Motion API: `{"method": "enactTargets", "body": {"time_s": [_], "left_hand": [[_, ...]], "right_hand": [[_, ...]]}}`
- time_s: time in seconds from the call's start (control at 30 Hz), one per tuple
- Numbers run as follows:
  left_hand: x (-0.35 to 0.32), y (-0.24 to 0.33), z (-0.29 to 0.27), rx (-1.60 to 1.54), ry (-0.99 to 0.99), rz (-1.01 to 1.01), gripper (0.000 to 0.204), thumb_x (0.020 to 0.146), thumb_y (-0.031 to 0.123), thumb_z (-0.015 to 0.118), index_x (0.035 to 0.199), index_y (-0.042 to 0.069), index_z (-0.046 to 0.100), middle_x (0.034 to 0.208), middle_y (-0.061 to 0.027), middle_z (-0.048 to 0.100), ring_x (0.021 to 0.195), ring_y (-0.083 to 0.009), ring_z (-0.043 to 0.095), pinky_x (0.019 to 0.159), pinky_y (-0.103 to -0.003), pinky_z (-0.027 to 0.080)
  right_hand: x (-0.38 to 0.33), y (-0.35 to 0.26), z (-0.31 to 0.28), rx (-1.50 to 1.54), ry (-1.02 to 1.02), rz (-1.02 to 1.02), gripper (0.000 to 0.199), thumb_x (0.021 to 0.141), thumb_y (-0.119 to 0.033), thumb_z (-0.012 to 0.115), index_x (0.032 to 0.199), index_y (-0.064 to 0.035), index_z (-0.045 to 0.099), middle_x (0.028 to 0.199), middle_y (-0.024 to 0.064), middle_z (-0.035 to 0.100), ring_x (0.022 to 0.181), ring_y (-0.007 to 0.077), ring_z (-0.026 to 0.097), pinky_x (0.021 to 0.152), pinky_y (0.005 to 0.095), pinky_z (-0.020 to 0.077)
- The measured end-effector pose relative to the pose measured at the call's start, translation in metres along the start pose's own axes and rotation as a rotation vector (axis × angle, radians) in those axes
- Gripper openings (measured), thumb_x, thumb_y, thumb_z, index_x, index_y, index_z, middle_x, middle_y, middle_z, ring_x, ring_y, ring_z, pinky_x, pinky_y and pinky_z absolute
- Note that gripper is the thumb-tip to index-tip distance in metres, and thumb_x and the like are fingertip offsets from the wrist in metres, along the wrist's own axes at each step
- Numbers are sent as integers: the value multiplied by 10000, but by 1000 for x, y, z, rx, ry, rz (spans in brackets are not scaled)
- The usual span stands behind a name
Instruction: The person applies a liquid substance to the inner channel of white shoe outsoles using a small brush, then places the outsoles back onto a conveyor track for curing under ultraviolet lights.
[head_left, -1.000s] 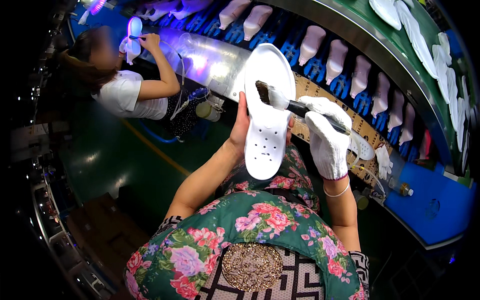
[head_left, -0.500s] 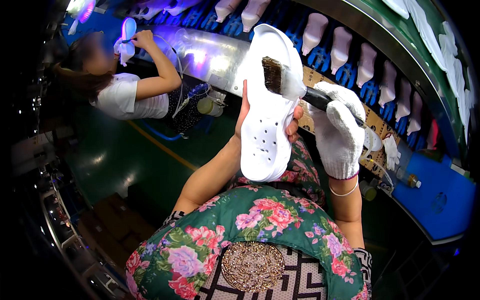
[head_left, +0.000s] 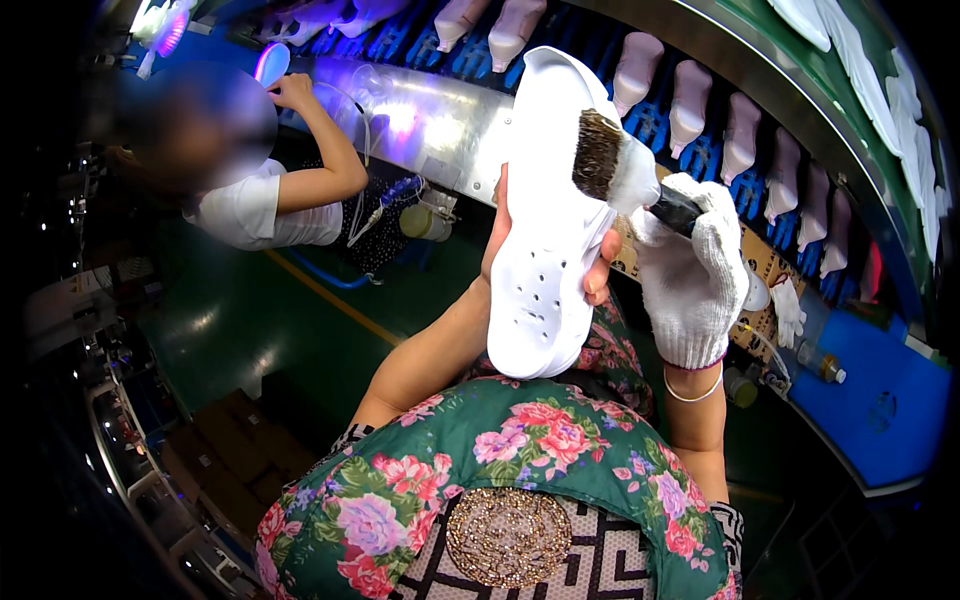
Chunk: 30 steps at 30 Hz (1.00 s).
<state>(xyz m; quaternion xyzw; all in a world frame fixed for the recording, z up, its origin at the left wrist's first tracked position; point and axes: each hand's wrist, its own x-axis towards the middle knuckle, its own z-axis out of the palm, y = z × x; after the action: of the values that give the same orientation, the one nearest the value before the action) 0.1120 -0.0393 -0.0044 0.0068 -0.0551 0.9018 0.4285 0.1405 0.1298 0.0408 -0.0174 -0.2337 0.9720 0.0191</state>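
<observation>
A white clog (head_left: 540,290) with small round holes over its toe stands nearly upright in front of me, toe end toward me. My left hand (head_left: 496,235), bare, grips it from behind, with the thumb along its left side and fingers curled round the right edge. In a white knit glove, my right hand (head_left: 690,285) is closed round the black handle of a flat brush (head_left: 598,158). The brush's dark bristles lie at the right side of the clog's heel part; I cannot tell whether they press on it.
Beyond the clog, a conveyor carries several pinkish shoe lasts (head_left: 690,105) on blue holders. White pieces (head_left: 850,70) lie along the upper right. A blue table (head_left: 870,400) with a small bottle (head_left: 820,362) is at right. At left, a co-worker (head_left: 260,200) holds up a lit shoe-shaped piece (head_left: 272,64).
The brush has moved right across the clog, from the middle of the heel part to its right side. The clog has shifted slightly right. The co-worker's head has moved right.
</observation>
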Motion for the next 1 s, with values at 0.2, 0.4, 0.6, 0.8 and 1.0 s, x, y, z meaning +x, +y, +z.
{"method": "enactTargets", "body": {"time_s": [0.2,0.4,0.6,0.8,1.0], "left_hand": [[4,3,3,18,59,41,985,869,856,216,1401,56,431,1129,-238,571,846,-385,661,735,-513,550],[7,-4,19,59,120,74,973,879,845,196,1421,68,415,1142,-238,590,846,-376,666,740,-496,562],[6,-6,25,213,192,88,996,875,846,135,1432,66,408,1172,-235,612,883,-372,677,772,-482,579],[3,-9,34,254,274,55,1015,876,842,100,1408,42,428,1186,-218,621,916,-338,691,804,-467,584],[3,-11,37,397,306,63,983,896,819,95,1386,41,443,1163,-174,634,921,-300,698,809,-432,591]], "right_hand": [[5,-3,-4,-27,-1,-36,340,893,-97,638,1217,-10,578,1219,143,624,1157,252,597,1054,402,466],[6,-11,-2,-49,52,-83,327,892,-161,649,1189,-41,584,1197,121,613,1134,244,601,1027,400,488],[5,-11,-7,-45,60,-95,325,892,-169,649,1187,-46,592,1195,115,615,1108,233,603,999,388,498],[3,-13,-10,-69,83,-111,311,923,-169,626,1206,-48,585,1211,111,612,1131,215,587,1007,379,488],[1,-17,-12,-108,61,-160,309,956,-190,616,1231,-57,570,1234,93,611,1133,201,584,1012,376,468]]}}
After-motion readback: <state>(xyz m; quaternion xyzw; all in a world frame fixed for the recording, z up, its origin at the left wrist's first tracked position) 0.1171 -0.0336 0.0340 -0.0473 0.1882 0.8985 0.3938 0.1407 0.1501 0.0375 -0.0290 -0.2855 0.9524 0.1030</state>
